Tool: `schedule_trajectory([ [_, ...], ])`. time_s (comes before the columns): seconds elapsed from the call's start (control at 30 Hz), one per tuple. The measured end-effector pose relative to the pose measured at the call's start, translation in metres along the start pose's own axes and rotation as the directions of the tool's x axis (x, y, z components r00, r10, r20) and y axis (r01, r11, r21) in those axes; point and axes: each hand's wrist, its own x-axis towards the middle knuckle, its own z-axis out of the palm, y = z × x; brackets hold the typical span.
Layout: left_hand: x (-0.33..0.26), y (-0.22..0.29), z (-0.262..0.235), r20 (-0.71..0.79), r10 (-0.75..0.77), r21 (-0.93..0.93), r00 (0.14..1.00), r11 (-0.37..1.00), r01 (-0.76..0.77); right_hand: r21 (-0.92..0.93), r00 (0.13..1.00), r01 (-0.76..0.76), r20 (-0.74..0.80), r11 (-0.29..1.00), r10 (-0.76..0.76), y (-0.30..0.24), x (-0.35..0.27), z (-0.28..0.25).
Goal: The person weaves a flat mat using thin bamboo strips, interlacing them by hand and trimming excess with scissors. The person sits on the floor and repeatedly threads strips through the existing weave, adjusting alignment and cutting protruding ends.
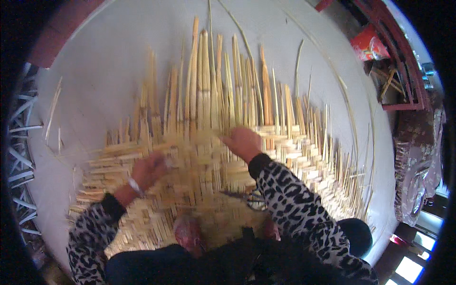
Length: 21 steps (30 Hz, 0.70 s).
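Scissors lie on a flat, coarsely woven mat. Over it, the left hand curls loosely; the right hand, farther out, bends inward; blur leaves unclear whether either holds anything. Just beyond, nearer the right of the 2, stiff tan strips run lengthwise away over smooth grey floor.

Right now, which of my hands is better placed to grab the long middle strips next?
Probably your right hand: it is close to the base of the long middle strips, where the weave ends. Your left hand is nearer your body, over the woven mat, farther from them.
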Motion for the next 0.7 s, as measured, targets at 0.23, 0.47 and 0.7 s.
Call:
schedule_trajectory([
  [0.23, -0.103, -0.017, 0.032, 0.066, 0.489, 0.473, 0.870, 0.752, -0.459, 0.074, 0.990, 0.041, -0.140, 0.996, -0.030, 0.005, -0.014, 0.007],
  [0.47, -0.086, -0.005, 0.036, 0.193, 0.147, 0.476, 0.970, 0.850, -0.223, -0.085, 0.691, 0.710, -0.101, 0.699, -0.715, -0.077, -0.092, 0.046],
  [0.7, -0.079, 0.036, -0.001, -0.081, 0.233, 0.213, 0.969, 0.954, -0.211, 0.144, 0.751, 0.659, -0.070, 0.738, -0.657, -0.102, -0.123, 0.035],
])
